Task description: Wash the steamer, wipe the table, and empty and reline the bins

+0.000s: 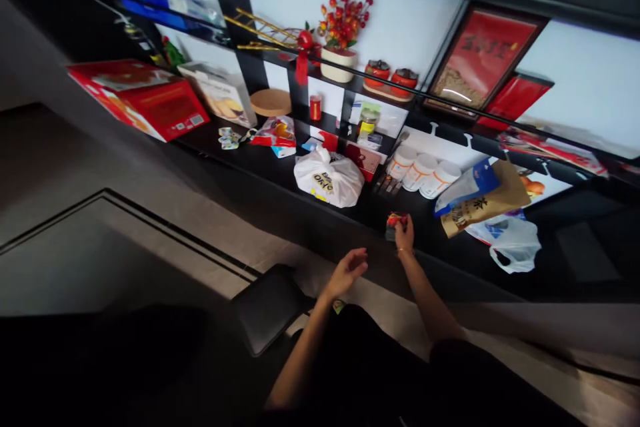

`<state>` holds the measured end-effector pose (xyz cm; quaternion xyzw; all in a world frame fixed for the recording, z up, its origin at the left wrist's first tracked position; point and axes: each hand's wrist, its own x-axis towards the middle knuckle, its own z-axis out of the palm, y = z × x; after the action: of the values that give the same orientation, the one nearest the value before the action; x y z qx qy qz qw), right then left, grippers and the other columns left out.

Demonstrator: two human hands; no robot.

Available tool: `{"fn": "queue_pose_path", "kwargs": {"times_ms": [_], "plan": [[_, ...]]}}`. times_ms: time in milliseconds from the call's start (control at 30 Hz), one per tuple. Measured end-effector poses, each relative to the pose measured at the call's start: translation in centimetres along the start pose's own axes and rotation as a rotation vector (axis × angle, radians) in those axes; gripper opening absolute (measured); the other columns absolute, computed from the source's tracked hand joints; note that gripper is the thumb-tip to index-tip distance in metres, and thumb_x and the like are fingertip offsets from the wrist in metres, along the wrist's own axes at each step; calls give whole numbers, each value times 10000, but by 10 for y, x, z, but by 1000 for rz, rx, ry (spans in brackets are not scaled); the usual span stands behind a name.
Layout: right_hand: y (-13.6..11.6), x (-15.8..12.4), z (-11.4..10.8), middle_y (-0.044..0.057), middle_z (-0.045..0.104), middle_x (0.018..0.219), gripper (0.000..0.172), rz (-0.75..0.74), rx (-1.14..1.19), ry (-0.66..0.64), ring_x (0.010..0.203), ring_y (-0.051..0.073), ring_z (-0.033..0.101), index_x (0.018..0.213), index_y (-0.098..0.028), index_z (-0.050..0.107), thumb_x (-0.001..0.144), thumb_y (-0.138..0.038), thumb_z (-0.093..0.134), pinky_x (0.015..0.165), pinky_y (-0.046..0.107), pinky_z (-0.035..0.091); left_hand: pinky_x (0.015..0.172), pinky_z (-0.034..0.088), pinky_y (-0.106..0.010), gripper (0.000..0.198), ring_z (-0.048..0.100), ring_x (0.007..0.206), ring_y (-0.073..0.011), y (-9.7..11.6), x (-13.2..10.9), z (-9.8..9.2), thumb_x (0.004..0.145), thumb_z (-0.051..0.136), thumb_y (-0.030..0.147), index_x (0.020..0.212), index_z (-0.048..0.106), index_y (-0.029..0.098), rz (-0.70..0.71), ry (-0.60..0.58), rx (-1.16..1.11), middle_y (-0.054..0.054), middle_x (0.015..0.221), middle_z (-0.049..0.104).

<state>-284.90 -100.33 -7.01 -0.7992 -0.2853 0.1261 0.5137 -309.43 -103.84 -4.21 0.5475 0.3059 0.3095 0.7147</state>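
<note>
My right hand [406, 235] is at the front edge of the black counter, its fingers closed on a small multicoloured object [393, 221], red and yellow on top and darker below. Its exact kind is too small to make out. My left hand [349, 272] hangs in the air before the counter, fingers apart and slightly bent, holding nothing. Behind the hands sits a knotted white plastic bag [331, 180] with printing on it. Three white canisters [421, 171] with orange marks stand behind my right hand.
A brown and blue pouch [483, 199] and a clear plastic bag [517, 240] lie to the right. Leftward are a big red box [150, 103], a cardboard box [223, 95] and a red packet [274, 133]. A potted red-berry plant [339, 63] stands on the shelf. A dark stool [270, 307] stands below.
</note>
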Motion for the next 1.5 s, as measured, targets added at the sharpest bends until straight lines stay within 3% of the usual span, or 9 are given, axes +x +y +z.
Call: {"fn": "queue_pose_path", "kwargs": {"times_ms": [233,367,500,600,700,800,900,1233,1500], "plan": [[-23,151,35,197,581,1162,745,86,-470,-65,1103,312,533,1444,-98,375,771,-358,561,967,443,396,894,478,-348,409,625,980,-202,-30,52,30,815,638,448,1111,635,166,-75,121,56,-97,1083,672],[-22,157,46,236,540,1232,716,-57,-546,-62,1137,352,511,1433,-113,383,836,-494,490,933,513,412,880,472,-322,374,627,961,-181,-33,49,4,807,650,407,1091,653,164,-80,316,49,-83,1066,683],[-1,107,41,294,397,1400,751,-570,-444,98,1312,435,369,1447,-76,353,842,-502,477,998,635,327,769,484,-272,428,635,822,-150,-27,17,-25,698,757,381,1039,676,137,-63,588,-48,-70,934,701],[4,33,76,276,481,1328,713,-805,-210,-115,1279,440,418,1402,-111,451,812,-500,539,1009,641,336,701,479,-263,466,611,666,-125,-26,-19,-55,611,812,410,953,716,109,-33,813,-135,-49,745,695],[-8,-85,122,247,564,1232,578,-940,-5,-610,1205,425,500,1292,-154,590,836,-499,505,975,615,397,726,496,-286,542,647,708,-156,-26,-70,-94,561,831,456,980,744,125,33,973,-258,-72,798,729],[-22,-215,155,214,577,1231,505,-1038,103,-1111,1146,390,545,1194,-196,665,854,-517,473,919,566,457,782,504,-311,580,669,765,-182,-27,-139,-129,577,814,481,1043,743,142,88,1163,-310,-83,858,744],[-35,-325,187,173,564,1275,457,-1086,124,-1384,1165,373,535,1133,-236,699,854,-517,471,955,562,440,784,507,-321,556,668,735,-181,-31,-222,-160,647,754,510,1032,741,110,162,1355,-371,-95,815,740],[-112,-624,284,146,616,1245,412,-1196,217,-1946,1190,281,546,1173,-179,656,859,-380,482,1037,536,413,864,519,-371,526,666,947,-216,-64,-533,-236,699,737,297,1192,638,144,47,2121,-198,-125,1103,699],[-221,-835,403,153,685,1096,359,-1340,167,-1940,1067,254,590,1001,-124,685,783,-359,523,1017,458,416,1106,352,-478,396,521,1268,-290,-95,-655,-298,870,531,431,1122,666,158,-379,2418,92,-151,1288,616]]}}
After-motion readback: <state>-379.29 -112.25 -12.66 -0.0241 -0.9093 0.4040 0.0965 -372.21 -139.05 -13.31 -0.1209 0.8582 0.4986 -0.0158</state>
